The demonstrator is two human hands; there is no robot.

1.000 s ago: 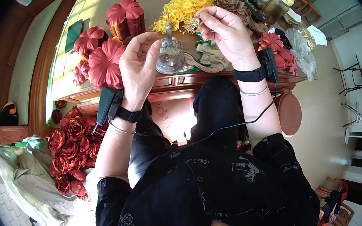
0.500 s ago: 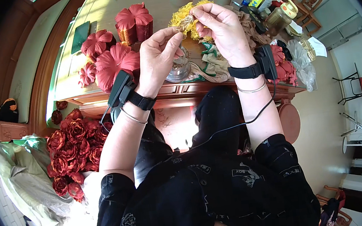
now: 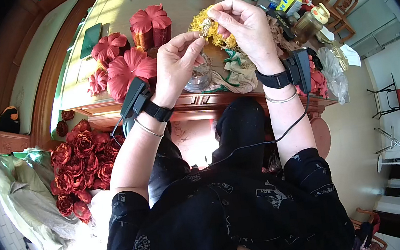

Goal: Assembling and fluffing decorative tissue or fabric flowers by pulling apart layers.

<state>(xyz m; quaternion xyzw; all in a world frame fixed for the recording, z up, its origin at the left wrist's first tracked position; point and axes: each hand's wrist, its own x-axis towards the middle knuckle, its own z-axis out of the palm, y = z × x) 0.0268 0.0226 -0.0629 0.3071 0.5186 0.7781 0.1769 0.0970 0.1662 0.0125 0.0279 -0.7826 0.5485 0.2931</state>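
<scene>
From here, the right hand (image 3: 247,29) pinches a small pale stamen bunch (image 3: 206,26) that slants down-left to the left hand (image 3: 173,65), whose fingertips adjoin its lower end; I can't tell whether they grip.

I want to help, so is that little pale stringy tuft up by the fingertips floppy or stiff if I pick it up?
The pale tuft is probably very light, because it looks like a small bunch of thin strands. It may bend easily, since the strands look so fine. It probably wouldn't roll well, with ends sticking out.
</scene>
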